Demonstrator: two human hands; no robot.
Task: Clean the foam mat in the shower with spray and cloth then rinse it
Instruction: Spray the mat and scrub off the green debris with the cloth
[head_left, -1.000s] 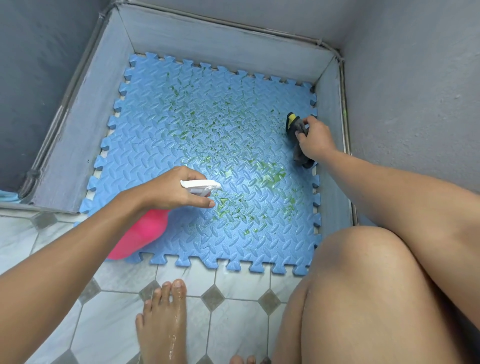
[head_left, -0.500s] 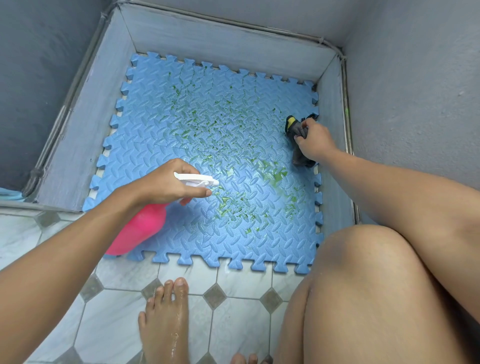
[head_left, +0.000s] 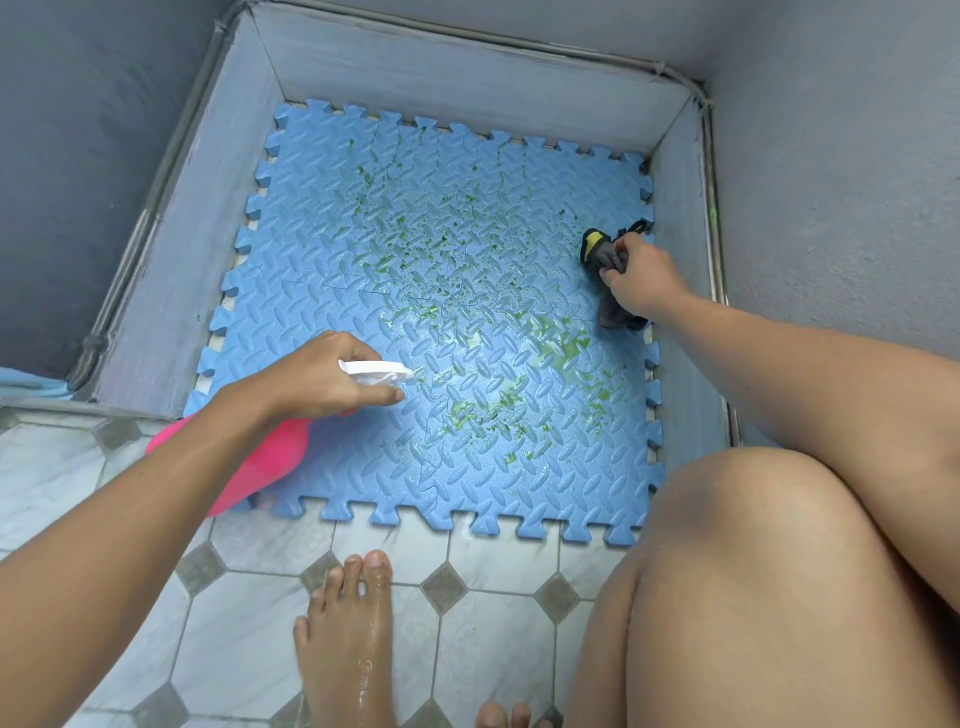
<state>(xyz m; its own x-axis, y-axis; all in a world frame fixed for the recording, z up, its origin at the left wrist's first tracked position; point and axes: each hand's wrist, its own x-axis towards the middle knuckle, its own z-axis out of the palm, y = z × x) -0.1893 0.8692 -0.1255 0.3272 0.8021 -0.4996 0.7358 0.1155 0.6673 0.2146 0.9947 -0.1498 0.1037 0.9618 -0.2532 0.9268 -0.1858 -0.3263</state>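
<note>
Left fingers (head_left: 363, 397) squeezing spray bottle (head_left: 260, 462); right fingers (head_left: 615, 273) clutching cloth (head_left: 610, 312); mat (head_left: 322, 270) green-stained.

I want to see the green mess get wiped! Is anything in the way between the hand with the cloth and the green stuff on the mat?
Nothing visible blocks it. The right hand holds the cloth at the foam mat's right edge, and only bare mat lies between it and the green mess. The left hand with the spray bottle is off to the other side.
</note>
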